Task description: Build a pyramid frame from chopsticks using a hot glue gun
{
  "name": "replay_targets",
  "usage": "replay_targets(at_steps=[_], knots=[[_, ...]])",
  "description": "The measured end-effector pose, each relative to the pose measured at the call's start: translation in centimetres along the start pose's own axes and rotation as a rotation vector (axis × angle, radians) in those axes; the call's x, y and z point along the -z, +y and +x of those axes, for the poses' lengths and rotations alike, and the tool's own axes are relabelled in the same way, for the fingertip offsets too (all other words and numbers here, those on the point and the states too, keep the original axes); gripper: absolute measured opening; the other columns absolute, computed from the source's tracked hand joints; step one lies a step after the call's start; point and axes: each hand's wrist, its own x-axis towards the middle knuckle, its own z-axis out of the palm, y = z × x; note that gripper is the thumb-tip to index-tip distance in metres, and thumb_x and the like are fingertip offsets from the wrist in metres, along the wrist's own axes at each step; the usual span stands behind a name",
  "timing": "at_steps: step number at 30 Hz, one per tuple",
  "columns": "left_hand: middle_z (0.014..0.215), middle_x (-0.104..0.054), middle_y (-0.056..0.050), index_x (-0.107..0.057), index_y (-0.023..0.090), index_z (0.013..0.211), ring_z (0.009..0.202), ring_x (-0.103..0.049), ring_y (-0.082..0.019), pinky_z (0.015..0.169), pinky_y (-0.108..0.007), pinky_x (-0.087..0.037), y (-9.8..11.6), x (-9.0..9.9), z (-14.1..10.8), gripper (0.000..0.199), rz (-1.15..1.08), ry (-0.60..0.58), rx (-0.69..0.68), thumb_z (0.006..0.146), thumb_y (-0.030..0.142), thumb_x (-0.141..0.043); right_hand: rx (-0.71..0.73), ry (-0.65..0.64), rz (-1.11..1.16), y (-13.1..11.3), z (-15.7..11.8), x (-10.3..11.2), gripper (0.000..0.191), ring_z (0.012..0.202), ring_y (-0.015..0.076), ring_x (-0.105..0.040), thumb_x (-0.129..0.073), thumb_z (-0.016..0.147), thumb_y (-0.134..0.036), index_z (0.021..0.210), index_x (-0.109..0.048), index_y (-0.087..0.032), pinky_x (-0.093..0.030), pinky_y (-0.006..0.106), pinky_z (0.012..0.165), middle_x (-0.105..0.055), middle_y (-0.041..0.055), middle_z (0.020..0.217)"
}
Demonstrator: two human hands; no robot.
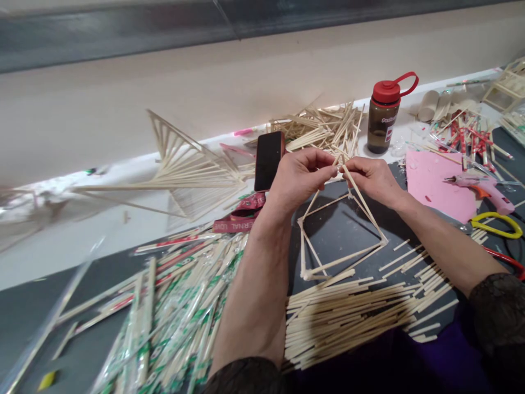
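Observation:
Both hands meet at the top corner of a frame of thin wooden sticks (344, 257), which rests on the dark mat. My left hand (297, 175) is closed, thumb and fingers pinching stick ends at that corner. Beside it, my right hand (371, 176) is closed in a pinch on a stick that slopes down to the frame's right corner. The fingertips hide the joint between them. Whitish blobs show at the frame's corners. Just in front of the frame lies a pile of loose chopsticks (344, 320).
Wrapped chopsticks (180, 306) cover the left side. A phone (268, 161) and a red-lidded bottle (383, 120) stand behind my hands. At right are a pink glue gun (488, 191), a pink sheet (430, 172) and yellow handles (498, 219). A fanned stick structure (192, 158) stands back left.

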Motion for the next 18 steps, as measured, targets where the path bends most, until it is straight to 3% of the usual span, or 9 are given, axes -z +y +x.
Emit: replay_targets(at_steps=[13, 18], knots=[[0.065, -0.067, 0.001, -0.070, 0.019, 0.076, 0.048, -0.050, -0.008, 0.042, -0.021, -0.036, 0.06, -0.22, -0.03, 0.018, -0.015, 0.012, 0.028, 0.066, 0.030, -0.080, -0.038, -0.001, -0.003, -0.18, -0.02, 0.00, 0.015, 0.066, 0.0120, -0.056, -0.060, 0.088, -0.024, 0.087, -0.074, -0.017, -0.043, 0.027, 0.067, -0.069, 0.0001, 0.074], [0.074, -0.071, -0.001, -0.075, 0.018, 0.084, 0.056, -0.052, -0.010, 0.050, -0.023, -0.039, -0.29, -0.02, 0.19, 0.023, 0.054, 0.016, -0.031, 0.068, 0.034, -0.080, -0.022, 0.008, -0.006, 0.05, -0.03, -0.12, 0.016, 0.068, 0.0126, -0.057, -0.060, 0.089, -0.026, 0.085, -0.074, -0.017, -0.043, 0.027, 0.068, -0.068, 0.0001, 0.073]])
